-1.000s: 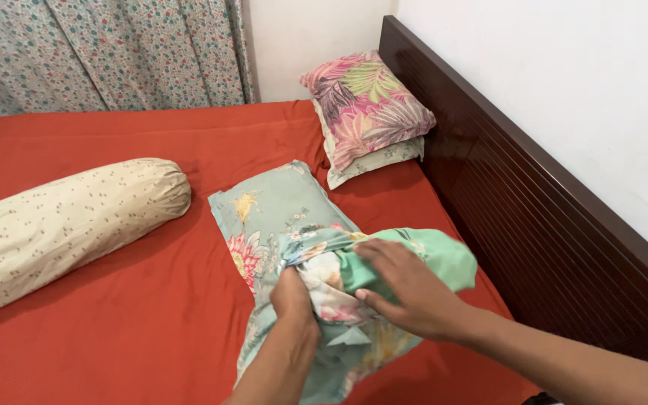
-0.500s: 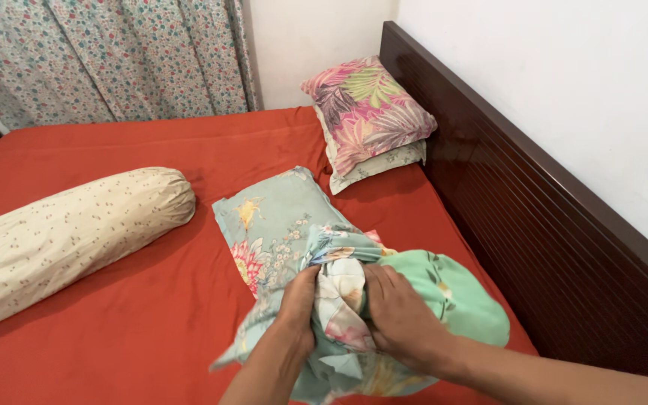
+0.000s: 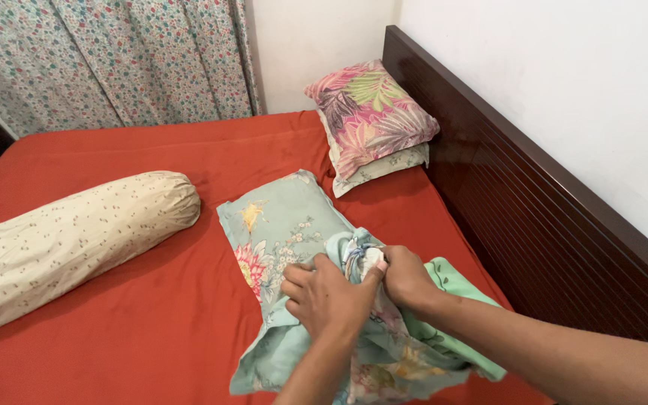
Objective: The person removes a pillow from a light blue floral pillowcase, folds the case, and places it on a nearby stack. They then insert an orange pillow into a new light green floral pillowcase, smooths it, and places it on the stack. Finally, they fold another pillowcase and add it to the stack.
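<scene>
- On the red bed (image 3: 151, 300): left hand (image 3: 328, 296) and right hand (image 3: 405, 279) both clenched on bunched pillowcase (image 3: 354, 259), atop pillow (image 3: 279, 221).
- Step: likely working pillowcase along pillow; next needs firm, even pull.

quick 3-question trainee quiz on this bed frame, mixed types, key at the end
1. True or false: both hands are closed on the bunched green floral cloth.
2. Which thing lies nearest the headboard? A) cream bolster B) pink leaf-print pillow C) curtain
3. What colour is the bed sheet?

Key
1. True: left hand and right hand each have a grip on the cloth, close together, over the near end of the green floral pillow.
2. B; it sits on a second, paler pillow.
3. Orange-red.
</scene>
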